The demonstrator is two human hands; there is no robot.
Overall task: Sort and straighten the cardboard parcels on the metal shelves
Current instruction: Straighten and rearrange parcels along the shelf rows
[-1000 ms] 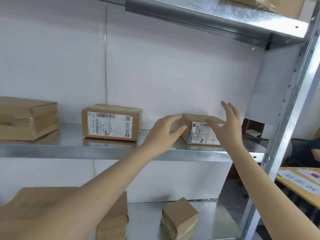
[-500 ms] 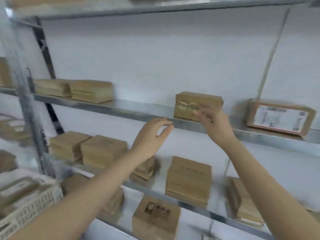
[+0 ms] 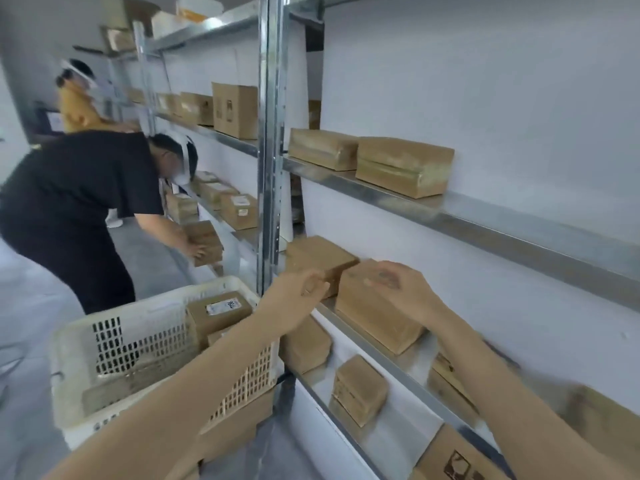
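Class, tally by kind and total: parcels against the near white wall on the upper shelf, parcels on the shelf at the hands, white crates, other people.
Upper-shelf parcels: 2
Hand-level parcels: 2
White crates: 1
Other people: 2
Total: 7

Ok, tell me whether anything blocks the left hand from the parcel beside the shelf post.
Nothing visible does. The left hand is right at the front of that parcel, with the post off to its left. The right hand rests on the neighbouring parcel, clear of the path.
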